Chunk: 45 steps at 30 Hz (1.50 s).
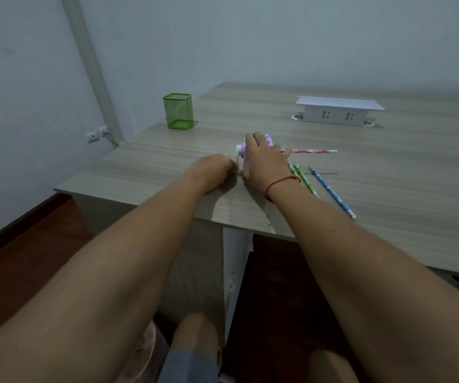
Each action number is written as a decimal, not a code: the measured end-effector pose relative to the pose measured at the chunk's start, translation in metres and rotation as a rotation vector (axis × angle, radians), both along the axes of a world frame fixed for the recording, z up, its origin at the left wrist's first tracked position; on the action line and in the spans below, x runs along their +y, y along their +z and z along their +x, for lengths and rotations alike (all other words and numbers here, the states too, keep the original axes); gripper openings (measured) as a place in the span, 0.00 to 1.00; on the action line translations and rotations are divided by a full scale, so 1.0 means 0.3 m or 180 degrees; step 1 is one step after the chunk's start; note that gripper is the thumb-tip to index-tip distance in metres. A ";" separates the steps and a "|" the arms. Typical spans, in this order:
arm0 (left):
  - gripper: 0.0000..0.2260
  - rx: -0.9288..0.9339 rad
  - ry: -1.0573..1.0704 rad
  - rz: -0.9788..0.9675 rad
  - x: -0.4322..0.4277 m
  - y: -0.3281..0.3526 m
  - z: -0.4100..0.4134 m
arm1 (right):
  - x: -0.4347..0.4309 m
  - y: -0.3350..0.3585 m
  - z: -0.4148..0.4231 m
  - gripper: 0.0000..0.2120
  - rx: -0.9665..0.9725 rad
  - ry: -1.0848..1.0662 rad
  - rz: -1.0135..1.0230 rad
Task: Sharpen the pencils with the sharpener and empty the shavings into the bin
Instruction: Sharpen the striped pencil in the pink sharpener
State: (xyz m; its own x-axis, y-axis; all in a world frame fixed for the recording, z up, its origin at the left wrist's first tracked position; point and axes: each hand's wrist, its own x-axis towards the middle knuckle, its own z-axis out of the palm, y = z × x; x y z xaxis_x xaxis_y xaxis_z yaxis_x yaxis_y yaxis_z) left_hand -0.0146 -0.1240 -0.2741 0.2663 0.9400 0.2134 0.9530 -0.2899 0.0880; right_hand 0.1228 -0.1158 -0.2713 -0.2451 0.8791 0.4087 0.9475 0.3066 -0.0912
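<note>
My right hand (261, 161) clamps over the lilac sharpener (269, 140) — pink pencil (314, 151) inserted; left hand (213, 170) fingers curl on its crank (239, 154).

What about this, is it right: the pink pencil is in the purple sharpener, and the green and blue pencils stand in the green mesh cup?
Partly. In the head view the green pencils and blue pencil lie on the desk, outside the green mesh cup; the pink pencil is in the purple sharpener.

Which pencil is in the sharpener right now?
The pink pencil, poking out of the sharpener under the right hand; the green pencils and blue pencil lie loose on the desk.
</note>
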 end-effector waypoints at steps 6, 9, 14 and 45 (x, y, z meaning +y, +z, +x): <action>0.09 0.0544 0.0073 0.0193 0.063 0.010 0.008 | 0.020 -0.002 0.002 0.25 0.0134 0.0094 -0.0060; 0.10 0.0631 0.0110 0.0444 0.108 0.048 0.008 | 0.015 0.006 0.002 0.29 0.0092 0.0000 -0.0130; 0.11 0.0483 0.0011 0.1002 0.123 0.132 0.008 | 0.017 0.016 -0.016 0.24 0.0080 -0.0182 -0.0159; 0.09 -0.0255 -0.0141 0.0722 -0.090 -0.028 0.015 | 0.004 0.065 -0.045 0.27 -0.0008 -0.0381 -0.0512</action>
State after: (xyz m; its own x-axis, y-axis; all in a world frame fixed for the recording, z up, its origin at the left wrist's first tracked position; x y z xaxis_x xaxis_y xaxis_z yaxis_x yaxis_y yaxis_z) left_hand -0.0100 -0.1509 -0.2826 0.2798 0.8534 0.4397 0.9315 -0.3522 0.0906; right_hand 0.1094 -0.1146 -0.2516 -0.1359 0.9559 0.2602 0.9766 0.1735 -0.1275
